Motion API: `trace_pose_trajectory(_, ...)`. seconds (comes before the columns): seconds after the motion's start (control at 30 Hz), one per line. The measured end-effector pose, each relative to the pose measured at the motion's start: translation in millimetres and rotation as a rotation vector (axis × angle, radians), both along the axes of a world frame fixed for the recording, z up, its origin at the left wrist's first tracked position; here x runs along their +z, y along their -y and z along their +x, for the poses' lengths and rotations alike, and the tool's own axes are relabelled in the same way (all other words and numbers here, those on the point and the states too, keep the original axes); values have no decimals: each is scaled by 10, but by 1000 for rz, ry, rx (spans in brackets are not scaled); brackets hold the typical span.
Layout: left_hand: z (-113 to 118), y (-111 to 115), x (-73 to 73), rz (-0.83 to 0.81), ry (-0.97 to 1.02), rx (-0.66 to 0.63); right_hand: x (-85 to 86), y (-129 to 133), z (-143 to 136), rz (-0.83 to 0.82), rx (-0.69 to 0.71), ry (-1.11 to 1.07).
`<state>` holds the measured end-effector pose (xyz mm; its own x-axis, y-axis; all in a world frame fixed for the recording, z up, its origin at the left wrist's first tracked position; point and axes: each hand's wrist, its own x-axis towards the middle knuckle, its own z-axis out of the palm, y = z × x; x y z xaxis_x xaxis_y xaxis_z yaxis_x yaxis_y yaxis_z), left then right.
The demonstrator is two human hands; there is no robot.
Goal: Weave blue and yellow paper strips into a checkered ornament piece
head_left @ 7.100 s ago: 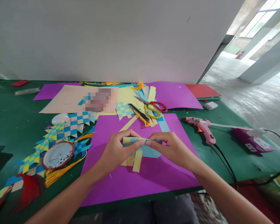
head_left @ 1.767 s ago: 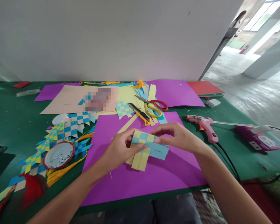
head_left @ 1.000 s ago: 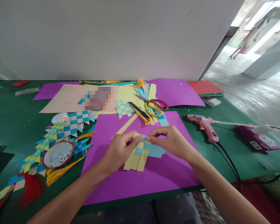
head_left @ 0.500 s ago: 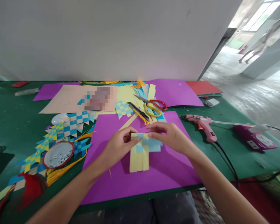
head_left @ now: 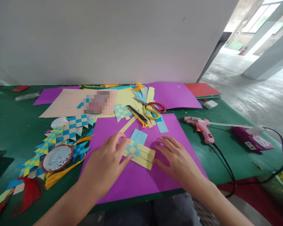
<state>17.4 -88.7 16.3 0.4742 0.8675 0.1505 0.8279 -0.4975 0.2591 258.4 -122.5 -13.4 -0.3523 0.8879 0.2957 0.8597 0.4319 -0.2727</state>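
Observation:
A small woven paper piece [head_left: 133, 150] of yellow and light blue strips lies slanted over a purple sheet [head_left: 122, 188]. Its blue strip ends point up and away, and its yellow ends point right. My left hand [head_left: 110, 157] grips its left end, thumb on the near edge and fingers at the far side, hiding that end. At the right, my right hand [head_left: 175, 157] is open, fingers apart, its thumb tip close to the yellow ends; I cannot tell whether it touches them.
Beyond the weave lie a utility knife [head_left: 139, 116], scissors [head_left: 153, 107] and loose paper strips. A pink glue gun [head_left: 202, 125] with its cable is on the right. On the left are checkered woven pieces [head_left: 76, 125], tassels [head_left: 61, 174] and a round dish [head_left: 58, 158] of small dark bits.
The woven piece has turned, its yellow ends swinging from towards me to the right. My right hand has moved off the weave and spread its fingers. The view has shifted slightly.

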Motion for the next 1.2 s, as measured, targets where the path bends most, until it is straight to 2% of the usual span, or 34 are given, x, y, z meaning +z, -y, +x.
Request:
trace_pose_trajectory(0.1,29,-20,-59,58,-126,-226,-71,39,-43,21,-7,20)
trace_pose_trajectory(0.13,43,-30,-88,49,-153,-241,-87,43,-57,33,-13,13)
trace_pose_trajectory(0.23,88,-28,-145,39,-192,-233,-111,22,-80,52,-9,-53)
trace_pose_trajectory(0.37,157,8,-129,45,-209,-238,-97,-49,-59,19,30,-181)
trace_pose_trajectory(0.53,281,-82,-94,44,-277,-286,-77,-95,-14,-1,11,-107)
trace_pose_trajectory(0.67,356,-194,-113,195,-345,-360,-86,-98,-22,11,34,-131)
trace_pose_trajectory(0.87,367,-218,-204,410,-348,-388,-71,-126,-40,-40,25,-413)
trace_pose_trajectory(0.97,349,-218,-224,429,-312,-404,-18,-142,57,-70,-47,-461)
trace_pose_trajectory(1.03,335,-234,-229,369,-265,-392,29,-158,205,-30,-152,-429)
trace_pose_trajectory(1.1,321,-265,-232,260,-213,-360,65,-182,414,76,-304,-338)
trace_pose_trajectory(1.2,301,-326,-236,70,-137,-317,59,-221,778,196,-535,-76)
